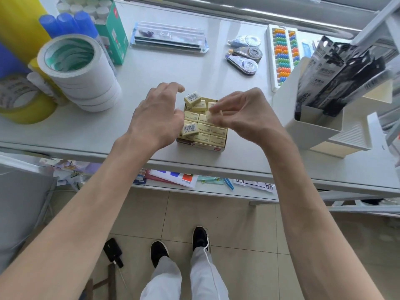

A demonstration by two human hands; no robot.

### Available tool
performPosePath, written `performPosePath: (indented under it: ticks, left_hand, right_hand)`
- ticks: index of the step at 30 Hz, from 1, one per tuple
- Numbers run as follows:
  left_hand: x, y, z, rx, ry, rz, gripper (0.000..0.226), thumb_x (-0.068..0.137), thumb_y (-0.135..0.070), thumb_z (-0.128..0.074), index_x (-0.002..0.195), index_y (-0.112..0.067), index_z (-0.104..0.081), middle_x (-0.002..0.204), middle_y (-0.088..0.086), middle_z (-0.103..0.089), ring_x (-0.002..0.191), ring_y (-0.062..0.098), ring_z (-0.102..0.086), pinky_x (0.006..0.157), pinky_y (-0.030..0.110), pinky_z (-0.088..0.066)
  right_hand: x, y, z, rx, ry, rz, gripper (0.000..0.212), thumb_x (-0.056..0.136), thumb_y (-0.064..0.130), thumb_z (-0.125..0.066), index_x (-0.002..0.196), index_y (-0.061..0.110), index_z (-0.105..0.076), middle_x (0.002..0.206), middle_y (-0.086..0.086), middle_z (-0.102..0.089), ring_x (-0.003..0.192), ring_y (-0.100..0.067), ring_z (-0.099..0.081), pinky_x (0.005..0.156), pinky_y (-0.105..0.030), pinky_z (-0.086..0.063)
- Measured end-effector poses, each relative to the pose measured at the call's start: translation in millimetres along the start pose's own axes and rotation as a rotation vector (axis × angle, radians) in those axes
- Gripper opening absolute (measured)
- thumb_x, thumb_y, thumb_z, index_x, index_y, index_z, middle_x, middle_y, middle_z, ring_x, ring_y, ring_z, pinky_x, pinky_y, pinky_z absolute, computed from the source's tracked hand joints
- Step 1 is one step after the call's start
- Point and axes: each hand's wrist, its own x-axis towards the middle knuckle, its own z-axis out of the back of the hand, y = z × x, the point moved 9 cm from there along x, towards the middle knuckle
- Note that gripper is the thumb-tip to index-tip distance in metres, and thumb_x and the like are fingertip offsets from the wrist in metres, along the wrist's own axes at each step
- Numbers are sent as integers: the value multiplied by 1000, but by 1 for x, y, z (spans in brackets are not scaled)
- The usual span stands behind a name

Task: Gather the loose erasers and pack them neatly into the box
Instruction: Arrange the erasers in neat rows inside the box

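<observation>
Erasers point(213, 128), small pale yellow rectangular blocks in printed wrappers, mostly sit in tidy rows inside a shallow open cardboard box point(200, 145) near the front edge of the white tabletop point(151, 70). Two with barcode labels up lie crooked: one point(192, 98) on the box's far left corner, one point(190, 129) on the left side. Left hand point(157, 114) hovers over the box's left edge, fingers loosely curled, can't tell if it's gripping anything. Right hand point(242, 114) pinches a small pale piece point(208, 116) over the box, looks like an eraser but it's mostly hidden. Stack of white tape rolls point(86, 83) sits off to the left, correction tape dispensers point(243, 56) further back.
</observation>
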Motion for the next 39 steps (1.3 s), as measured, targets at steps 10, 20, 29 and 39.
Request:
performPosePath:
  ticks: [10, 20, 29, 39]
  left_hand:
    - [-3, -2, 0, 4, -2, -4, 49, 93, -14, -49, 140, -22, -39, 142, -1, -44, 129, 19, -39, 95, 40, -38]
    - [4, 5, 4, 1, -10, 25, 49, 92, -12, -46, 140, -23, -41, 142, -2, -43, 129, 18, -38, 95, 39, -37]
    - [7, 5, 3, -3, -3, 26, 49, 92, -13, -47, 139, -23, -41, 143, -3, -43, 129, 18, -38, 95, 39, -37]
    - [7, 10, 6, 4, -14, 31, 48, 92, -15, -47, 139, -24, -41, 142, -3, -44, 129, 18, -39, 94, 39, -38]
  right_hand:
    - [5, 0, 14, -234, -55, 4, 7, 81, 21, -76, 84, 27, -79, 96, 2, -71, 93, -10, -59, 60, -10, -43]
    - [39, -5, 4, -356, -5, -82, 27, 76, 26, -86, 101, 19, -78, 94, -5, -68, 68, -7, -56, 51, -17, -42]
    - [46, 0, -1, -429, 66, -79, 17, 78, 15, -83, 94, 20, -78, 98, -3, -64, 70, -3, -53, 51, -18, -40]
    - [35, 17, -12, -318, 195, -45, 11, 93, 21, -70, 97, 18, -79, 87, -4, -74, 75, -11, -60, 60, -25, -47]
